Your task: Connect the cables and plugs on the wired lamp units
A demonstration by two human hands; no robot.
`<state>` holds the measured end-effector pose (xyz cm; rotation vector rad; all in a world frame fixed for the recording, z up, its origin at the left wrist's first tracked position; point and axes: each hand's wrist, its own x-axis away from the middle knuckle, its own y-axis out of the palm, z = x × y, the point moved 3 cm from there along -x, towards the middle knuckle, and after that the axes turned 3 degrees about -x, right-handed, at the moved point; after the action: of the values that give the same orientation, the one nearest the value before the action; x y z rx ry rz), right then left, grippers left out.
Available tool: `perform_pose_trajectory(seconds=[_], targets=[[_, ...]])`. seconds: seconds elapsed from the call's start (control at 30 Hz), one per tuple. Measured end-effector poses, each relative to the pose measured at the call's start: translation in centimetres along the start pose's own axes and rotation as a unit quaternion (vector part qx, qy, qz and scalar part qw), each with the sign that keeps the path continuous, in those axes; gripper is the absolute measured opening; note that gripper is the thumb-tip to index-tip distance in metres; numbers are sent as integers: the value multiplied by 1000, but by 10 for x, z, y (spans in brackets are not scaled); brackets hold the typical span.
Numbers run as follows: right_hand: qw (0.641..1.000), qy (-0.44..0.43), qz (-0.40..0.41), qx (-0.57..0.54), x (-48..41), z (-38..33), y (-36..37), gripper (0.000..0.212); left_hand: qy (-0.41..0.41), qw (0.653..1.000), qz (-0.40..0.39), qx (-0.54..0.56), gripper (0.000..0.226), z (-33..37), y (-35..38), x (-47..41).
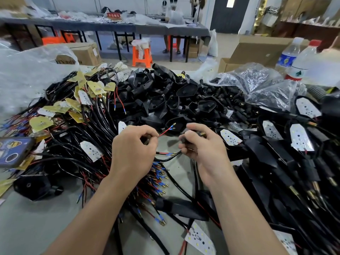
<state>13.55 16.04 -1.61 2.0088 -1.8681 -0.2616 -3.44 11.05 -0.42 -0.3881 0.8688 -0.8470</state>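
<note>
My left hand (134,150) pinches a thin red wire pair (166,131) whose blue-sleeved brass tips point up and to the right. My right hand (204,150) grips a small black plug (191,135) with a brass end (202,133) sticking out to the right. A black cable (171,158) with red and blue leads runs between the two hands, just below them. The hands are a short gap apart above the grey table (36,218).
Black lamp housings (165,100) are heaped behind my hands. Wired LED boards with yellow backing (77,107) lie at the left, assembled units (301,140) at the right. A phone (12,151) sits at the left edge; water bottles (294,57) and plastic bags stand at the far right.
</note>
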Motion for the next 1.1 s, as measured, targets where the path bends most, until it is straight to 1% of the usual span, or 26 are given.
perform_pose_trajectory(seconds=[0.07,0.13,0.17,0.23,0.27,0.3,0.37,0.43,0.57,0.67,0.77,0.83,0.9,0.93,1.0,1.1], targets=[[998,-12,-31,50,0,3,3,34,5,1000,-11,14,20,0,1,0],[989,-35,-39,135,0,7,4,42,5,999,-20,27,21,0,3,0],[978,-56,-28,200,0,8,3,42,2,999,-23,35,21,-1,4,0],[939,-97,-8,329,0,9,3,43,-2,998,-30,57,23,0,4,0],[920,-110,-9,376,0,9,3,45,-3,997,-35,69,24,0,4,-1],[908,-116,-12,403,1,10,4,44,-5,996,-39,81,26,0,4,-1],[902,-116,-10,417,3,11,6,35,-16,994,-39,104,27,-1,4,-2],[912,-115,9,394,3,12,4,26,-36,992,-24,122,29,-3,4,-2],[927,-108,33,359,0,12,2,22,-50,991,12,121,31,-5,3,-2],[948,-80,41,304,-3,16,0,24,-63,984,0,164,35,-8,5,-5],[968,-72,52,233,-5,15,-1,34,-72,970,-21,232,37,-8,7,-7],[988,-61,29,140,-5,12,0,31,-63,962,-35,264,40,-7,7,-7],[998,-39,-11,52,-2,8,2,21,-45,959,-51,275,38,-4,7,-7],[999,-31,-26,27,-1,6,3,14,-33,959,-61,274,38,-1,7,-7],[999,-26,-42,-1,1,3,4,8,-17,960,-83,266,38,3,8,-5],[998,-41,-42,-1,3,-2,3,13,-16,964,-114,240,34,5,9,-2]])
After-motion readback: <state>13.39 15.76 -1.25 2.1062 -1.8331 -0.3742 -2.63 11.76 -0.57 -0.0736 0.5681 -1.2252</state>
